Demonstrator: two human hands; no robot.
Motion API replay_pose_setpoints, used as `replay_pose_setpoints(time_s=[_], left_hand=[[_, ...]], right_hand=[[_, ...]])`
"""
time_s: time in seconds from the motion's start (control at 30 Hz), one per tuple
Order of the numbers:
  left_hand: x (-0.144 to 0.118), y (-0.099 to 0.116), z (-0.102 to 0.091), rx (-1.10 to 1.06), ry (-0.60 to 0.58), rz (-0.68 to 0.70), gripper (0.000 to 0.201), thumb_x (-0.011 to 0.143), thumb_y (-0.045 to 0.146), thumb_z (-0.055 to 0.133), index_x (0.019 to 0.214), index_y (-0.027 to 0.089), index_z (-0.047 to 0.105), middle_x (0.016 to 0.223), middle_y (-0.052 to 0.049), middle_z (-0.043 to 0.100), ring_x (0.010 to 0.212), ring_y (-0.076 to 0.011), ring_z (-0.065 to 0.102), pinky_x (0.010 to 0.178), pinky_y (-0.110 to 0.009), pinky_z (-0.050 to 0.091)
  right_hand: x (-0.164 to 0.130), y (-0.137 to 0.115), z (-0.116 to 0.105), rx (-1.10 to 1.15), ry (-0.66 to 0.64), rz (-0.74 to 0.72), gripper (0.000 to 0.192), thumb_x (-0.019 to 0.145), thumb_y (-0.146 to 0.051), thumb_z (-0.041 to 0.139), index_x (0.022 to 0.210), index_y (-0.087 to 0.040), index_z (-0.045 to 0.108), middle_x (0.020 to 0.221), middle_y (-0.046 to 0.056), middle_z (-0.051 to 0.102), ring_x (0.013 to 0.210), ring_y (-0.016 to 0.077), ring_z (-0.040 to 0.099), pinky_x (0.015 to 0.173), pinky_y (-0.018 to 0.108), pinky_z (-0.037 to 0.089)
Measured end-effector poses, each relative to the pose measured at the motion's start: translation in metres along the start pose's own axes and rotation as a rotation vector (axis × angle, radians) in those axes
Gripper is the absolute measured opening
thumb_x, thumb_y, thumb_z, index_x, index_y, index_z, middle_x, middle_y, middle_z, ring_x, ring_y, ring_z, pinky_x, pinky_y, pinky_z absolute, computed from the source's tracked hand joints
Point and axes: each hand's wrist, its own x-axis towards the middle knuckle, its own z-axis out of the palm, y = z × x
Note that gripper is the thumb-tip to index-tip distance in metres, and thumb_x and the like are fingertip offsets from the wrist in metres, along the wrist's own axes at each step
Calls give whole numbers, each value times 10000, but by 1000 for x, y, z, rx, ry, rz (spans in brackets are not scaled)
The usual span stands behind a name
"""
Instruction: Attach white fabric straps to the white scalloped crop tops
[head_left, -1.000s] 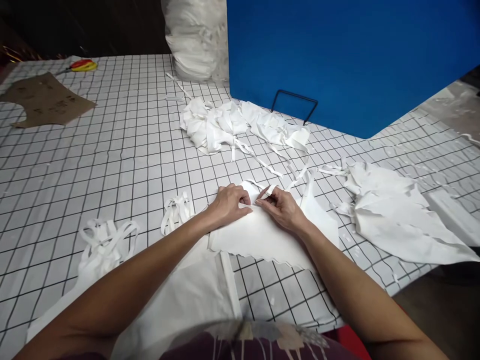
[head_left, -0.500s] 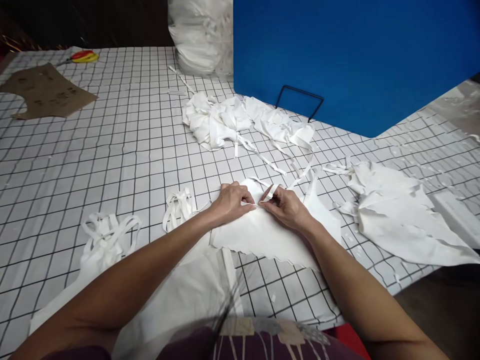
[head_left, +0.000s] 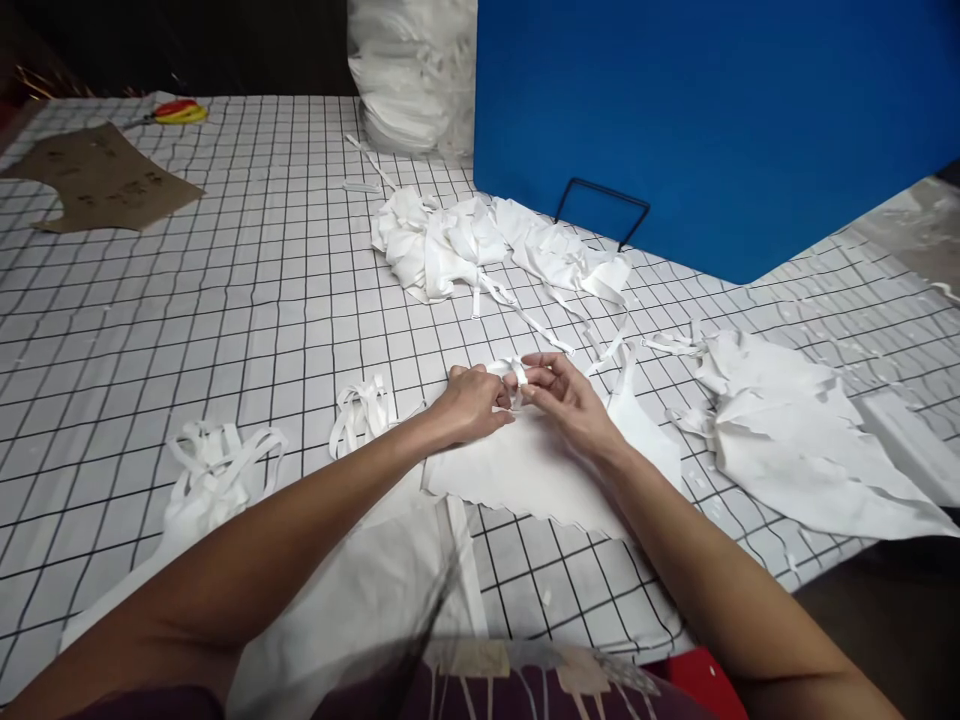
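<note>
A white garment piece [head_left: 525, 470] with a scalloped lower edge and thin straps lies on the table before me. My left hand [head_left: 478, 403] is closed on its upper edge, fingers curled and thumb pressed near the strap. A narrow white strap [head_left: 519, 378] loops up between my hands, and my right hand [head_left: 559, 395] pinches it between thumb and fingers. Beside my left forearm are a bunch of white straps [head_left: 360, 415] and another strapped white piece [head_left: 217, 475]. Under my arms, more white fabric [head_left: 397, 570] spreads to the table's front edge.
Crumpled white garments [head_left: 465, 240] lie further back, near a blue board [head_left: 697, 130] with a black wire stand [head_left: 600, 190]. More white pieces [head_left: 795, 430] are stacked at right. At far left are a brown pattern [head_left: 112, 185] and red-yellow scissors [head_left: 180, 112]. A clear bag [head_left: 412, 80] stands behind.
My right hand has moved up slightly from the garment's edge and now pinches the strap loop. The left hand keeps its place on the edge. The view has shifted a little.
</note>
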Motion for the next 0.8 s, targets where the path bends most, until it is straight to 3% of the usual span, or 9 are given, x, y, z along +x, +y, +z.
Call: replay_pose_setpoints(time_s=[0.13,0.27,0.33,0.4,0.47,0.53,0.6,0.67,0.8], left_hand=[[2,1,0,18,-23,2,153,805,328,648,770,181,673,834,-72,651,939,-293,577,971,-479,344],[-11,0,1,95,97,30,154,832,332,648,897,191,646,979,-74,655,1030,-291,558,954,-452,370],[-29,-1,-2,207,252,-21,199,877,353,606,985,186,616,1086,-103,623,1075,-305,535,923,-447,393],[-52,-2,-7,318,350,-126,245,912,401,556,987,171,591,1097,-138,603,1063,-322,534,891,-454,408],[-74,0,-13,353,312,-228,292,912,464,534,902,175,574,1023,-145,617,1010,-331,554,848,-447,420],[-90,4,-16,288,193,-310,325,882,515,549,825,195,550,948,-125,640,943,-323,583,777,-412,430],[-98,8,-15,169,91,-394,327,829,531,595,805,208,547,905,-95,664,861,-297,610,689,-365,425],[-98,10,-12,56,51,-460,310,767,509,649,791,213,561,851,-67,677,770,-264,618,609,-324,402],[-91,14,-6,-125,32,-485,246,690,395,703,708,204,549,670,-24,636,619,-197,582,520,-269,355]], right_hand=[[34,-36,-13,-13,4,-41,479,878,-451,663,1250,-195,503,1104,99,712,963,193,650,860,382,520],[45,-65,-33,-545,184,-88,463,903,-379,623,1297,-167,503,1017,113,726,882,226,650,774,382,489],[21,-71,-46,-788,292,-57,479,914,-403,596,1320,-170,493,1033,122,719,851,245,650,728,380,475],[-23,-67,-61,-914,418,31,481,929,-492,545,1288,-175,501,1033,124,708,834,257,650,685,364,463],[-77,-54,-75,-988,545,213,469,910,-585,518,1137,-176,550,947,116,699,809,266,643,655,352,448],[-126,-36,-83,-958,560,442,460,883,-614,529,1022,-176,554,913,121,692,773,258,639,649,349,450],[-160,-20,-80,-925,550,557,439,846,-612,576,955,-188,546,874,109,688,744,247,627,639,340,440],[-174,-11,-71,-922,524,569,394,813,-585,624,873,-206,536,812,82,673,691,225,594,599,322,404],[-166,-14,-64,-900,478,549,322,774,-453,675,688,-215,476,663,26,593,585,167,497,537,288,322]])
